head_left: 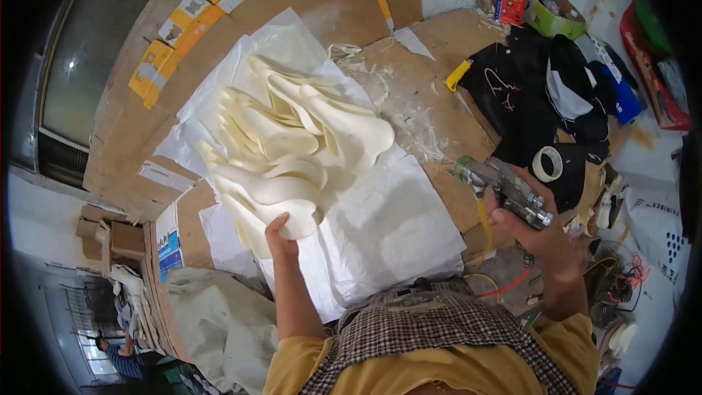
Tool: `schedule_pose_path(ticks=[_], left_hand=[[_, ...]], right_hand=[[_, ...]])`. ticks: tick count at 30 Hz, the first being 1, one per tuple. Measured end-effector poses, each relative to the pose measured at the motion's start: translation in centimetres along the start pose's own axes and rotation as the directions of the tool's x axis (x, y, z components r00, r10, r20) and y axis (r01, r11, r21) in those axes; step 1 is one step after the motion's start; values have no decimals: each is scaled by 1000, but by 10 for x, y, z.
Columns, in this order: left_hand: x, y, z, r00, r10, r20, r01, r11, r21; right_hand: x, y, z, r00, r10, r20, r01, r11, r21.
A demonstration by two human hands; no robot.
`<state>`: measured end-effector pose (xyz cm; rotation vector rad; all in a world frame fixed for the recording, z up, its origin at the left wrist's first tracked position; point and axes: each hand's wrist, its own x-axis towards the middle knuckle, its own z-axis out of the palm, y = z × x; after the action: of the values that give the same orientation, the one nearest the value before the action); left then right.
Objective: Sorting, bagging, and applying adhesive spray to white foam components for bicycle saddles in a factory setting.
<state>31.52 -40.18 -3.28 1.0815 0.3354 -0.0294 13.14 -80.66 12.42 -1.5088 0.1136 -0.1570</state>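
Observation:
Several cream, sole-shaped insoles point(351, 132) lie in overlapping stacks on a white sheet point(387, 227). At the near end of the closest stack, my left hand point(282, 240) grips one insole point(301, 224), thumb on top and the other fingers mostly hidden under it. My right hand point(540, 238) is closed round a metal spray gun point(504, 184), its nozzle end toward the sheet's right side. From the gun a yellow hose point(485, 230) runs down toward my apron point(417, 322).
Cardboard point(307, 11) covers the bench and wall. To the right lie black cloth point(519, 95), a tape roll point(547, 164) and a yellow-handled cutter point(458, 75). A green box point(556, 18) stands at the back. Grey-green sheeting point(219, 322) hangs near left; a person point(124, 358) is far left.

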Motion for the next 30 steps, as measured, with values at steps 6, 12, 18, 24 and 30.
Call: schedule_pose_path(ticks=[6, 12, 18, 24, 30], left_hand=[[59, -68, 82, 930, -220, 294, 229, 973, 3], [92, -114, 119, 947, 31, 319, -209, 814, 542], [19, -54, 105, 967, 7, 254, -106, 919, 380], [-156, 41, 36, 992, 115, -53, -123, 975, -186], [-329, 150, -112, 627, 434, -647, -707, 665, -240]], right_hand=[[-33, 53, -17, 993, 117, -17, -118, 981, -155], [-53, 51, 9, 976, 196, -98, -200, 979, -41], [-39, 69, 31, 959, 281, -35, -280, 960, 13], [-37, 25, 19, 888, 307, 342, -268, 951, -156], [-27, -43, 65, 718, 285, 635, -173, 957, -234]])
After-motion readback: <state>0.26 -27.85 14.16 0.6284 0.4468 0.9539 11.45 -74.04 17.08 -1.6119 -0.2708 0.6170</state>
